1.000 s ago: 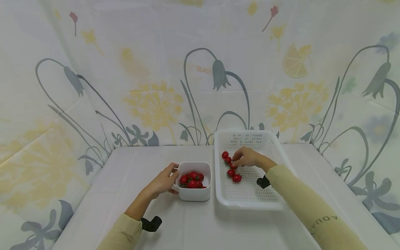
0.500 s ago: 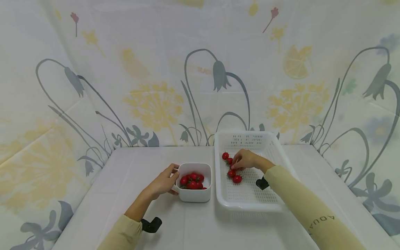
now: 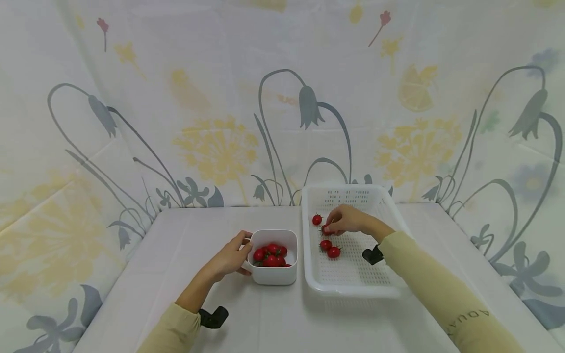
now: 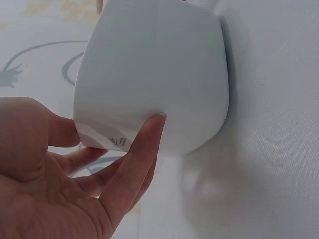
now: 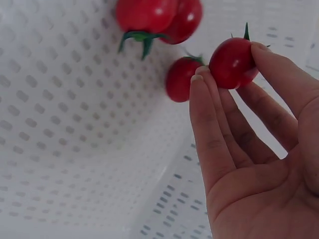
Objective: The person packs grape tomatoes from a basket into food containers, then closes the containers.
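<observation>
In the head view my right hand is over the white perforated basket. Its thumb and fingertips pinch a red cherry tomato with green sepals. A red edge shows behind that tomato; I cannot tell whether it is another one. A loose cherry tomato lies beyond the hand, and two more cherry tomatoes lie nearer me. My left hand rests against the left side of a small white container, its fingers spread and touching the outer wall. Several cherry tomatoes sit inside.
Both containers stand side by side on a white-covered table, with a narrow gap between them. A floral-printed sheet hangs behind the table. Black wrist mounts show at the left wrist and right wrist.
My right hand moved slightly toward me, then back away within the basket, and now pinches a tomato farther back. Fewer tomatoes lie visible in the row. My left hand has stayed at the container.
</observation>
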Motion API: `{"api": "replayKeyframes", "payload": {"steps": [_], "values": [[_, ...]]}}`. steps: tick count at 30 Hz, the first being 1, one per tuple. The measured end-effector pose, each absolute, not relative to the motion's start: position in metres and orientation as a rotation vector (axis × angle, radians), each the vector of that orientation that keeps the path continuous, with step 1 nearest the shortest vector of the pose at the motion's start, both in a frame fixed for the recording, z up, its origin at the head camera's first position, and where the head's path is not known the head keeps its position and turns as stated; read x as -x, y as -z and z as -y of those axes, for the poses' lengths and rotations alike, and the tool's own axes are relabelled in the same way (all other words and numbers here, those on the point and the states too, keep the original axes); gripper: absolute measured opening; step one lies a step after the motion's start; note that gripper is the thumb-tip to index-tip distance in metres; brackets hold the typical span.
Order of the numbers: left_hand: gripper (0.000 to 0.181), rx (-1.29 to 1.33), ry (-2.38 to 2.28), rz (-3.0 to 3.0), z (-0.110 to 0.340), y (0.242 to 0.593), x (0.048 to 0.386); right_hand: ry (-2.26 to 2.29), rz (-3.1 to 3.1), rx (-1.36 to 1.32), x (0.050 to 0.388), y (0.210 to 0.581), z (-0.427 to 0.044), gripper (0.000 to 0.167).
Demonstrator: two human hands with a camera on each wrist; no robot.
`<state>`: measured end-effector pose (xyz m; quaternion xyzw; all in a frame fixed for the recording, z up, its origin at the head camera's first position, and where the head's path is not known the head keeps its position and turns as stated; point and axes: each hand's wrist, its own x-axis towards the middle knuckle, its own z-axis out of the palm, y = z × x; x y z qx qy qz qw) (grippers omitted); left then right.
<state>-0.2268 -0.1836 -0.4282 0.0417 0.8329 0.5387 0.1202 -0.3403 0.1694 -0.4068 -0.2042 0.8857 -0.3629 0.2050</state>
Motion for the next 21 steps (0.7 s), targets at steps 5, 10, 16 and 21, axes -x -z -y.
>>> {"api": "replayKeyframes", "payload": {"steps": [5, 10, 16, 21], "values": [[0.031, -0.118, -1.576, -2.430, 0.184, 0.427, 0.227, 1.052, -2.483, 0.574, 0.334, 0.392, -0.168, 0.027], [0.032, -0.112, -1.568, -2.430, 0.185, 0.427, 0.227, 1.095, -2.489, 0.576, 0.328, 0.381, -0.168, 0.027], [0.032, -0.123, -1.575, -2.415, 0.186, 0.427, 0.226, 1.150, -2.492, 0.544, 0.316, 0.366, -0.168, 0.030], [0.032, -0.129, -1.578, -2.415, 0.185, 0.427, 0.226, 1.238, -2.459, 0.520, 0.308, 0.357, -0.167, 0.029]]}}
